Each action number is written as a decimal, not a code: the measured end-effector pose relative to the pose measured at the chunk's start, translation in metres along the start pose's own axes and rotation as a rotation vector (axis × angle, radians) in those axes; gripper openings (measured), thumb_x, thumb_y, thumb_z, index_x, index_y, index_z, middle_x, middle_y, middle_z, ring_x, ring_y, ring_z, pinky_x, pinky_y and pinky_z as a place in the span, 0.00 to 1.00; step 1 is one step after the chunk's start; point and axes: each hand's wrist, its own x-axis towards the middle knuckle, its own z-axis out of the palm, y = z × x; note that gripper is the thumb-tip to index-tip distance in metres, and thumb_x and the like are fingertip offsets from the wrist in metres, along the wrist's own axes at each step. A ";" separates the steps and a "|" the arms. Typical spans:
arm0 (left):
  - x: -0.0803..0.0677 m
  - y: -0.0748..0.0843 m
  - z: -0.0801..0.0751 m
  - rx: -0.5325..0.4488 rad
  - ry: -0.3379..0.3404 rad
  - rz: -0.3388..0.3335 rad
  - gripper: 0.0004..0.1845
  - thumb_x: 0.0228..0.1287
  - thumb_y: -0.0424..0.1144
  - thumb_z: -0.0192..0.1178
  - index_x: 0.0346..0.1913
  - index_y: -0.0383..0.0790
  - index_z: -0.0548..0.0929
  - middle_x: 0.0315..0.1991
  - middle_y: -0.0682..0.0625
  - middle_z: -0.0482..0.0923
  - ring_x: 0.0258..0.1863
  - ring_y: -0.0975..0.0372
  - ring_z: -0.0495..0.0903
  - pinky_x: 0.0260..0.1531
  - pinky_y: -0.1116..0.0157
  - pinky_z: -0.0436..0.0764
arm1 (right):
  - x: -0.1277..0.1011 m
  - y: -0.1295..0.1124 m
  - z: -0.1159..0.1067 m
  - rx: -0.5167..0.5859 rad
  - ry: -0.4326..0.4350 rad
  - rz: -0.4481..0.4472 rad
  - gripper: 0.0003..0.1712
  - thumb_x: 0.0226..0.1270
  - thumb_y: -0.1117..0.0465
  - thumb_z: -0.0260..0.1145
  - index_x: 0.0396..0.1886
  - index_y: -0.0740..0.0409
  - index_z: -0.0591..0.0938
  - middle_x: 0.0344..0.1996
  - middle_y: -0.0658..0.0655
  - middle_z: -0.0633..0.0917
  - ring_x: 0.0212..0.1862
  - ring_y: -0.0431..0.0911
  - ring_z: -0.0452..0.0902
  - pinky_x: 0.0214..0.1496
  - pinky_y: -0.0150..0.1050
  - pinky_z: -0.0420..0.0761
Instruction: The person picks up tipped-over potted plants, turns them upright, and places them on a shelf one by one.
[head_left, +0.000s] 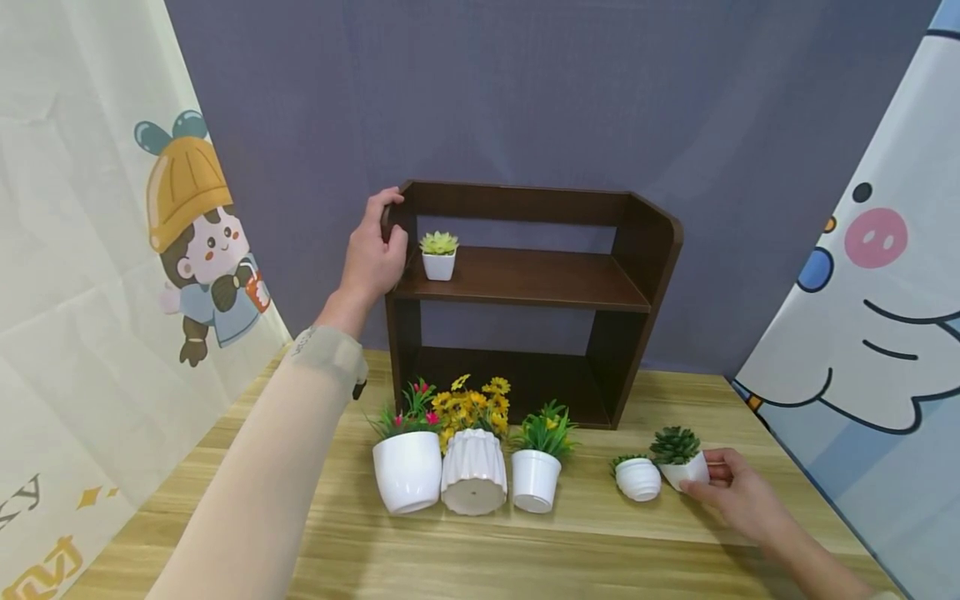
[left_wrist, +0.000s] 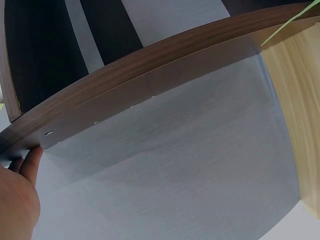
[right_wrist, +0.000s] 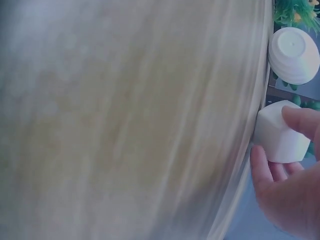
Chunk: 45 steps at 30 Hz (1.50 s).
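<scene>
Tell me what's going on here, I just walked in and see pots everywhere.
A person is handling small potted fake plants at a dark wooden shelf on a wooden table. The left hand grips the shelf's upper left corner, beside a small succulent pot on the upper board. The right hand holds a little white angular pot at the table's right. Four more pots stand in a row in front of the shelf, among them a ribbed round pot.

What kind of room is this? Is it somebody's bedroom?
Probably a staged tabletop set, not a bedroom: cartoon cloth backdrops hang around a wooden table holding a small dark shelf and little potted fake plants.
</scene>
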 end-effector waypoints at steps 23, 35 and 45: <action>-0.001 0.000 0.000 0.002 0.004 0.009 0.26 0.80 0.37 0.46 0.77 0.50 0.69 0.86 0.55 0.65 0.54 0.45 0.78 0.54 0.47 0.75 | 0.011 0.008 -0.007 0.163 -0.101 0.066 0.47 0.78 0.54 0.74 0.79 0.77 0.60 0.72 0.82 0.73 0.66 0.60 0.81 0.51 0.32 0.84; -0.002 0.001 0.000 0.002 0.006 0.016 0.26 0.80 0.37 0.46 0.77 0.49 0.69 0.86 0.56 0.65 0.59 0.45 0.78 0.59 0.46 0.76 | 0.018 0.011 -0.005 0.186 -0.117 0.074 0.53 0.79 0.54 0.73 0.84 0.79 0.53 0.77 0.83 0.67 0.75 0.69 0.71 0.55 0.30 0.82; -0.003 0.001 0.000 0.006 0.003 0.011 0.26 0.81 0.37 0.46 0.78 0.49 0.69 0.86 0.59 0.65 0.51 0.45 0.77 0.53 0.47 0.75 | 0.024 0.013 -0.003 0.225 -0.156 0.050 0.54 0.79 0.55 0.72 0.84 0.80 0.51 0.79 0.83 0.64 0.78 0.68 0.68 0.54 0.26 0.79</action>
